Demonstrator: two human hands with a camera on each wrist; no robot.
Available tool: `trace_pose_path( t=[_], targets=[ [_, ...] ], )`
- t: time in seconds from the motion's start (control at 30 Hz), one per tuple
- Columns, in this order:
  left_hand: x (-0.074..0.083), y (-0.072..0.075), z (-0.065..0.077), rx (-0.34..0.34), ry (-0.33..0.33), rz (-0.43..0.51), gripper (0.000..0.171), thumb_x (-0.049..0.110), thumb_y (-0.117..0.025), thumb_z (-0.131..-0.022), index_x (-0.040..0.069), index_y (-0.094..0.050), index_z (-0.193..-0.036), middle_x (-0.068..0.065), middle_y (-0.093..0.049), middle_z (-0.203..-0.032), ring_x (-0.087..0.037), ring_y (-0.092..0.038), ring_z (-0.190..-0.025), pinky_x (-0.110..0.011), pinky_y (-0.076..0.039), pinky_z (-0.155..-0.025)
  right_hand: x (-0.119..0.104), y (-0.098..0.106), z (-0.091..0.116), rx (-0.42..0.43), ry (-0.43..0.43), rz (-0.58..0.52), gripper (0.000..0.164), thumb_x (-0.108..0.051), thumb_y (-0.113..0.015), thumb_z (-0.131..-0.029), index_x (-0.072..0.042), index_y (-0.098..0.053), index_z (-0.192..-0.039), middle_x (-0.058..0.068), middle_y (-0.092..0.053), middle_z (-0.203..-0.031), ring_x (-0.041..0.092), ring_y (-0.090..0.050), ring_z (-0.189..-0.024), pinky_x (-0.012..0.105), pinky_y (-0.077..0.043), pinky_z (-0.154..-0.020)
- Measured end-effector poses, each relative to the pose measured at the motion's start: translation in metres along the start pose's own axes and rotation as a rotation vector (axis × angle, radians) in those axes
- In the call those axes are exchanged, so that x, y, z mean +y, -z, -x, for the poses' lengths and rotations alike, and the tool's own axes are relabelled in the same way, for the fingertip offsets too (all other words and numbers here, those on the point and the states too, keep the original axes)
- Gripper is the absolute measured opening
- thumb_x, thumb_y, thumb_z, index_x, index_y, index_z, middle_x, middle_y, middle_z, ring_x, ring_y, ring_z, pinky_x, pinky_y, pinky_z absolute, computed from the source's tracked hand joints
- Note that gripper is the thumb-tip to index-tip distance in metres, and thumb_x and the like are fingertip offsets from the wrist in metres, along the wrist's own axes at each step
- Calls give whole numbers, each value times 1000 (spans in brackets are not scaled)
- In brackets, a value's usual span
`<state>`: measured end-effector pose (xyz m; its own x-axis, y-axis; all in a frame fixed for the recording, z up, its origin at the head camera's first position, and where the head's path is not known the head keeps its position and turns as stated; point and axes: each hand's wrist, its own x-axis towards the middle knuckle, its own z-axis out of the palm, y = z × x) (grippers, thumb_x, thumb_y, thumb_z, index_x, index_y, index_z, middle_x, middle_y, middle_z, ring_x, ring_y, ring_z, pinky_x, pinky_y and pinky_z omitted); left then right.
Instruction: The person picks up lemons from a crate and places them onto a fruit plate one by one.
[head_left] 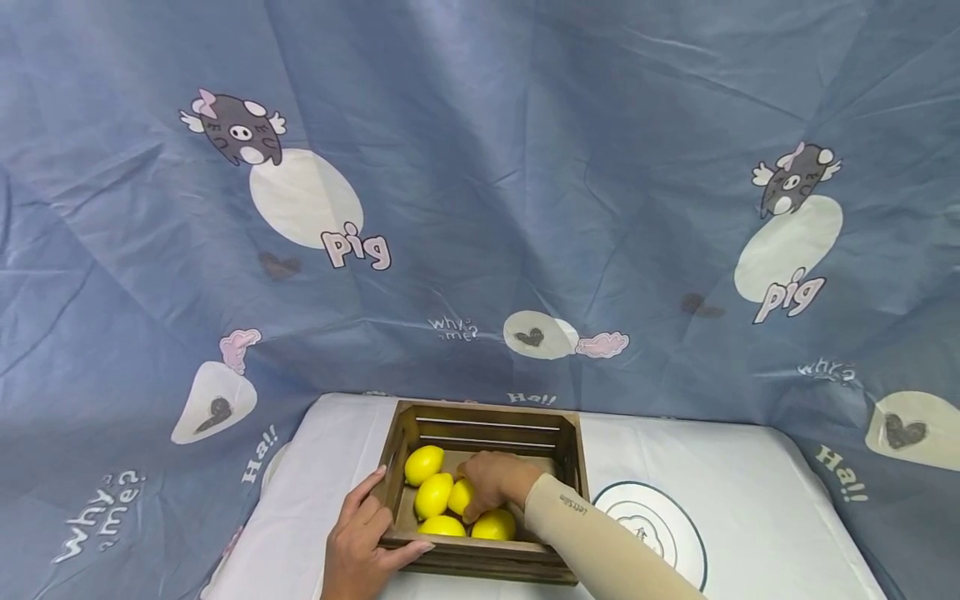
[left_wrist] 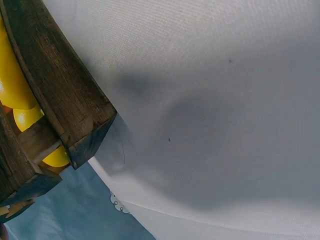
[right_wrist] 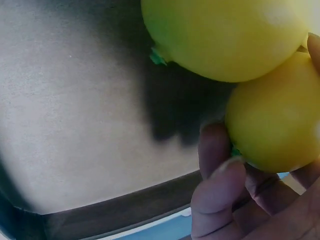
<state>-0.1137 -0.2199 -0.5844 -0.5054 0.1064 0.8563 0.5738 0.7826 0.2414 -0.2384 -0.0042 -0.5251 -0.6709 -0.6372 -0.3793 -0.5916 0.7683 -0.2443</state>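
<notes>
Lemon (head_left: 459, 497) apparently being picked; enclosed by right hand (head_left: 493, 482), grip curled | crate (head_left: 480, 560) steadied by left hand (head_left: 362, 533), fingers spread | lift clear of neighbouring lemons (head_left: 433, 497) likely called for

Crate (head_left: 480, 563) matt, rough-grained wood; lemons (head_left: 433, 497) smooth, glossy; backdrop (head_left: 480, 167) creased cloth; tablecloth (left_wrist: 225, 125) woven.
</notes>
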Motion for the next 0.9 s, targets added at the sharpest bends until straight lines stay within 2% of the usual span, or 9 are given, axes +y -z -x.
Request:
trace_pose_path(
  t=[0.33, 0.63, 0.9],
  targets=[
    [0, -1, 0, 21, -10, 12, 64, 73, -74, -82, 19, -41, -66, 4, -43, -70, -41, -64, -117, -19, -42, -117, 2, 8, 1, 53, 1, -33, 55, -45, -92, -78, -24, -71, -124, -9, -62, -92, 8, -56, -80, 27, -54, -70],
    [-1, -3, 1, 32, -25, 23, 64, 72, -74, -83, 19, -42, -67, 3, -45, -70, -42, -64, -118, -20, -40, -118, 4, 10, -1, 84, 12, -60, 56, -47, -88, -81, -19, -70, -126, -9, -62, -88, 9, -56, -79, 27, -51, -67],
    [-1, -3, -2, 31, -28, 35, 64, 71, -73, -84, 18, -42, -66, 2, -44, -69, -45, -64, -115, -24, -43, -118, 5, 12, 1, 140, 32, -102, 53, -51, -89, -79, -22, -72, -119, -11, -63, -89, 9, -58, -78, 26, -52, -65]
  ],
)
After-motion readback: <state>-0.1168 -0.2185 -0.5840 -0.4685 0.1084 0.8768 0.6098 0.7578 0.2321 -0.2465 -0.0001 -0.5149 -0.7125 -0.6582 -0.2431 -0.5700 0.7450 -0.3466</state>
